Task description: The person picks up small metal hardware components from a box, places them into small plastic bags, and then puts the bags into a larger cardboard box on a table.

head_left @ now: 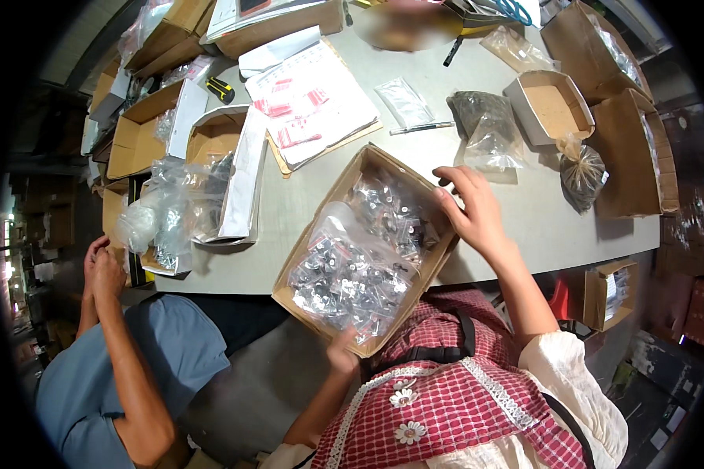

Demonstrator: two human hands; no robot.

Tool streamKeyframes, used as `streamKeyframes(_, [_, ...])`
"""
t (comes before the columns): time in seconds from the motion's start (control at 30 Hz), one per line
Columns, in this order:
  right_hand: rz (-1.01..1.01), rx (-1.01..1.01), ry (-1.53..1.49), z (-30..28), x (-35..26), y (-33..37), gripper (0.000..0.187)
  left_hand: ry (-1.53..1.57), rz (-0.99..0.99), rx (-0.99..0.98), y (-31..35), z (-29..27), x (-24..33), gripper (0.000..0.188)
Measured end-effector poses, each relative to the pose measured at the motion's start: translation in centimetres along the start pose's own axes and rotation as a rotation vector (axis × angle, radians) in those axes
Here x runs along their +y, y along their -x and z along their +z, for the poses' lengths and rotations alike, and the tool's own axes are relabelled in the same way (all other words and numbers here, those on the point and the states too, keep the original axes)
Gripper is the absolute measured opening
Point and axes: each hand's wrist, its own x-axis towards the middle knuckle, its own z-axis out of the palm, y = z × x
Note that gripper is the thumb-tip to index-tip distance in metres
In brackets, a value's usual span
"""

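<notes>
A cardboard box [290,275] sits tilted at the table's near edge, partly overhanging it. Inside lie many small clear bags of dark and metallic parts [352,285], and a larger clear plastic bag [338,223] is among them. My left hand [343,352] grips the box's near end, thumb at the rim and the other fingers mostly hidden below. Beside the box's far right corner is my right hand [473,207], its fingers apart and nothing seen in them; whether it touches the rim I cannot tell.
A clipboard with papers [332,98] and red-and-white labels lies ahead. To the right are a bag of dark parts [485,125], a white box [551,105] and a tied bag [583,176]. Open boxes [238,168] line the left, near another person's hands [105,270].
</notes>
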Motion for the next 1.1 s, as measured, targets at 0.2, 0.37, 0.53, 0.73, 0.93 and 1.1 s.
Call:
streamKeyframes(0.2, [0.403,-0.368,-1.012,1.6,4.5,3.9,0.058,-0.209,0.235,0.285,0.3,2.4,0.8,0.058])
streamKeyframes(0.37, [0.332,-0.687,-1.271,-7.7,10.3,7.4,0.083,-0.183,0.211,0.393,7.2,7.4,-2.6,0.065])
streamKeyframes(0.53, [0.391,-0.762,-1.282,-15.0,17.1,11.7,0.102,-0.170,0.246,0.145,9.1,16.9,-7.9,0.070])
streamKeyframes(0.73, [0.512,-0.497,-1.331,-20.1,21.6,16.7,0.096,-0.342,0.133,0.116,5.2,19.5,-12.3,0.055])
streamKeyframes(0.93, [0.633,-0.152,-1.461,-20.6,22.0,22.6,0.093,-0.499,0.010,0.036,0.1,21.6,-13.1,0.037])
streamKeyframes(1.1, [0.686,0.091,-1.438,-18.7,21.8,25.3,0.094,-0.935,0.329,-0.172,-3.3,28.0,-9.1,0.059])
